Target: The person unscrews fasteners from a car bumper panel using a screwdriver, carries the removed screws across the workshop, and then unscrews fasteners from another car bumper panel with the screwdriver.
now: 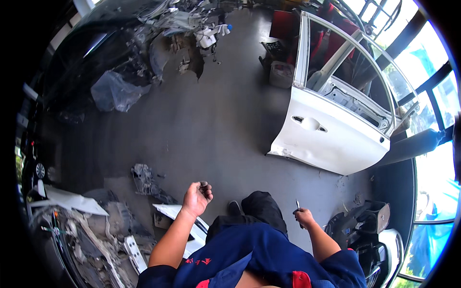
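Navy shirt cloth (254, 237) lies nearest; past it, the fingers of the right hand (303, 218) are closed around a slim tool (297, 204), held out beside the dark trousers (261, 204) and apparently touching no part, so nothing seems under work right now. The left hand (197, 198) is raised, fingers curled; whether they grip anything, I cannot tell. Loose car parts (103, 233) edge the space leftward. Farther right, a white door (336, 139) stands detached, its handle apparently missing, so it looks unfinished. Grey floor (211, 125) stretches from its lower edge toward a dark, stripped car (117, 45)
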`<act>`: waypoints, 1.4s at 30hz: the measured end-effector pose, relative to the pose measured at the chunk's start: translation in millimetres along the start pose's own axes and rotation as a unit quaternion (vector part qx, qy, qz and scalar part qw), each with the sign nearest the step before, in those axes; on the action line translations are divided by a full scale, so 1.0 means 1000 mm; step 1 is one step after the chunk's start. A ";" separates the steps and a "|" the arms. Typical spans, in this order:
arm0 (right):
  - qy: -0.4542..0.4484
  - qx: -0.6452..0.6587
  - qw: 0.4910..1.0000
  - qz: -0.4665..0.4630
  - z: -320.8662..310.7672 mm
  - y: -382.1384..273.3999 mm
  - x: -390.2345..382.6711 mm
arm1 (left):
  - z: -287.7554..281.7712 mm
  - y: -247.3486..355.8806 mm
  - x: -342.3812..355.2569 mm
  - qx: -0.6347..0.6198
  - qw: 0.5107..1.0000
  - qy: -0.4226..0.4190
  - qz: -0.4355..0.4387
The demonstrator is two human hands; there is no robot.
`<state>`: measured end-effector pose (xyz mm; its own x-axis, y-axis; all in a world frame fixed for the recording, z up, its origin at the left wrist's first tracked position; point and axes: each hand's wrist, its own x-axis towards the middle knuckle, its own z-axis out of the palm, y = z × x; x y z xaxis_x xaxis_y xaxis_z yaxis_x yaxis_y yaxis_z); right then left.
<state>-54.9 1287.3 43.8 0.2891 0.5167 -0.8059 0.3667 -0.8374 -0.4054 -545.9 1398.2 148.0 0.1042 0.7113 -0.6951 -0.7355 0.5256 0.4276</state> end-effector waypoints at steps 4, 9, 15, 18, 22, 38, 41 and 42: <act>0.024 0.116 0.991 -0.064 -0.005 -0.145 0.076 | 0.086 0.100 0.124 0.084 0.996 -0.025 0.002; 0.057 0.030 0.984 -0.166 -0.012 -0.349 0.208 | 0.196 0.187 0.274 0.047 0.998 -0.030 0.007; -0.047 0.069 0.950 -0.300 -0.020 -0.654 0.300 | 0.295 0.282 0.391 0.057 0.997 -0.056 -0.007; -0.044 0.033 0.915 -0.400 -0.032 -0.775 0.346 | 0.340 0.332 0.490 0.052 0.996 -0.057 -0.033; 0.080 -0.004 0.900 -0.429 -0.049 -0.875 0.451 | 0.398 0.395 0.638 0.010 0.992 -0.083 -0.092; 0.177 0.062 0.980 -0.069 -0.304 -1.130 0.774 | 0.759 0.594 1.004 0.002 0.987 -0.136 -0.084; 0.080 0.067 0.987 -0.121 -0.344 -1.253 0.820 | 0.791 0.622 1.052 -0.050 0.993 -0.069 -0.083; 0.076 0.061 0.988 -0.123 -0.356 -1.289 0.843 | 0.808 0.637 1.073 -0.051 0.993 -0.074 -0.080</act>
<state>31.1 2865.4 40.3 0.3373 0.7202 -0.6062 0.3349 -0.6936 -0.6377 -361.9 2872.6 141.4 0.3172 0.6867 -0.6541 -0.7645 0.5933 0.2520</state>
